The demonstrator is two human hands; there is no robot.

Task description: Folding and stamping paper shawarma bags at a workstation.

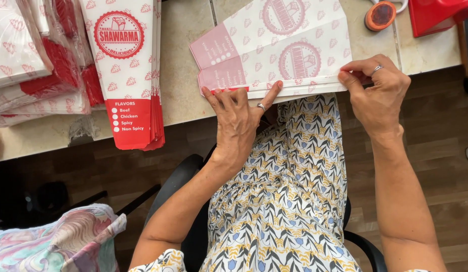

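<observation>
A white paper sheet [289,55] printed with pale red patterns and round emblems lies at the counter's near edge, its lower edge folded over. My left hand [237,118] presses flat on the fold at the sheet's lower left, fingers spread. My right hand [377,90] pinches the folded edge at the sheet's lower right corner between thumb and fingers. Both hands wear a ring.
A stack of finished red-and-white paper sleeves [126,70] lies to the left on the beige counter [181,65], with more bundles [27,65] in plastic further left. A round orange object [380,15] and a red container [435,15] sit at the top right. I sit on a black chair [186,176].
</observation>
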